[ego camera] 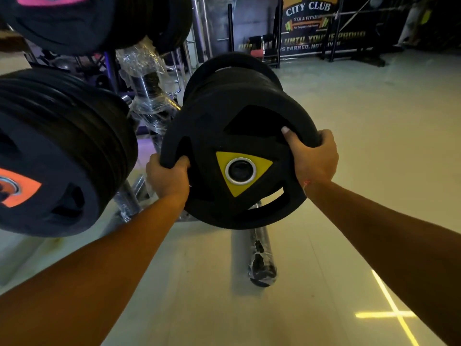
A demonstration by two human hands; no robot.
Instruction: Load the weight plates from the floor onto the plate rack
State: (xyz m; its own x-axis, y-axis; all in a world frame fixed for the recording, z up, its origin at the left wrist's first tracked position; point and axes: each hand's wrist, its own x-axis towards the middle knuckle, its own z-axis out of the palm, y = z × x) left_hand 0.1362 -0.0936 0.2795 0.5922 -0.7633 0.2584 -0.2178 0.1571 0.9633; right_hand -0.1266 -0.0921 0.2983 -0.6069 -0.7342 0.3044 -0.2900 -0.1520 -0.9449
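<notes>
Several stacks of black rubber plates already hang on the film-wrapped steel plate rack: one stack with an orange centre badge at our left, one with a pink badge above it, and the stack straight ahead.

Item in hand: one black rubber weight plate with a yellow triangular centre and chrome-ringed bore. We hold it upright, face toward us, against the front of the row of like plates on the rack's near peg. Our left hand grips its lower left rim, fingers curled through a grip slot. Our right hand grips the upper right rim, thumb lying in the slot. Whether the bore is fully seated on the peg we cannot tell; the peg is hidden behind the plate.

Progress, as we judge it: well along, this plate at or near its place. No loose plate lies on the pale tiled floor within view; whether more wait elsewhere is unknown.

Room: the orange-badged stack stands just beside our left hand, leaving a narrow gap for the knuckles. A film-wrapped rack foot runs out along the floor beneath the plate, toward us. To the right the floor is open as far as the distant banner.
</notes>
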